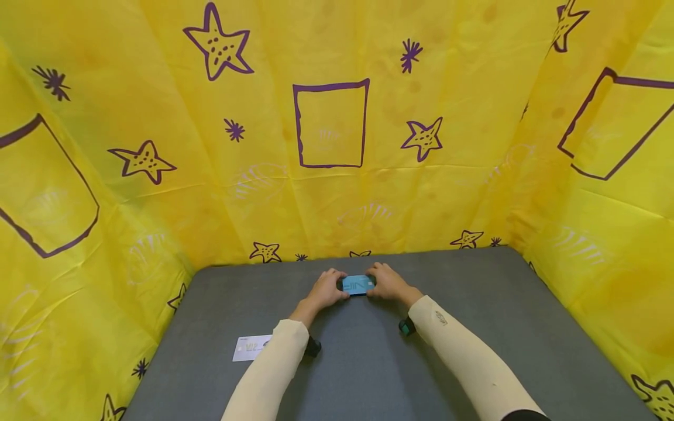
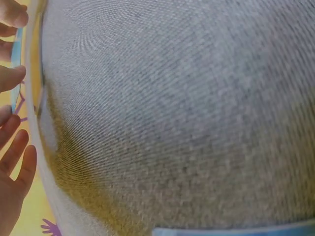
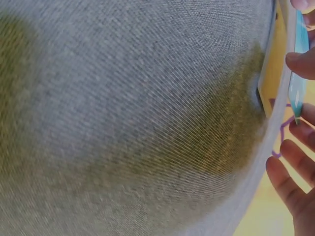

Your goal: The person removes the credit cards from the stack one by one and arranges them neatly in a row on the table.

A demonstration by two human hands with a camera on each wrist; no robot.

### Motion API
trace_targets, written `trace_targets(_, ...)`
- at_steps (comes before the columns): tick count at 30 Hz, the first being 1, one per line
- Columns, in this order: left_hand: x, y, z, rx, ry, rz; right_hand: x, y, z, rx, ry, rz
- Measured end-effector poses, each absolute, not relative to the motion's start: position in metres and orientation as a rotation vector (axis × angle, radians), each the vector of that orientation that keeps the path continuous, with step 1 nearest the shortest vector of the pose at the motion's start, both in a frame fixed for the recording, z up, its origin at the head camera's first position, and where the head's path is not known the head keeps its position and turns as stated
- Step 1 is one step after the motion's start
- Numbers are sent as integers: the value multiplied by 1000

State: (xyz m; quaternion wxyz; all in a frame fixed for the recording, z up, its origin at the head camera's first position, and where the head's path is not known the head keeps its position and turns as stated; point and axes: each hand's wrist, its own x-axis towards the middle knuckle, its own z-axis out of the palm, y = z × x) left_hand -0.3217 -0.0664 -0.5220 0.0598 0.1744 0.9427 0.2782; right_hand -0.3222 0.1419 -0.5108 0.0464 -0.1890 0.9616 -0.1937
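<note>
Out in front, both hands hold a light blue card (image 1: 358, 284) with large lettering on its face and a small pale square near its right end. My left hand (image 1: 326, 289) grips the card's left end, fingers at the far edge and thumb at the near one. At the other end, my right hand (image 1: 388, 282) pinches it the same way. A thin dark strip shows along the card's near edge. The wrist views catch the blue card (image 2: 16, 46) nearly edge-on, with fingers around it at the frame's side; there the blue card (image 3: 300, 64) stands out against yellow cloth.
A white card (image 1: 247, 348) marked VIP lies on the grey tabletop (image 1: 363, 362), partly hidden by the left sleeve (image 1: 271, 368). Yellow patterned cloth (image 1: 326, 216) hangs behind the table and along both sides. Dark straps sit near both wrists.
</note>
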Motion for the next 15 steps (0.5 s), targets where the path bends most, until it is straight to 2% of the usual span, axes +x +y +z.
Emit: trace_targets(15, -315, -79, -507, 625, 2903, 908, -321, 139, -495, -666, 2963, -672)
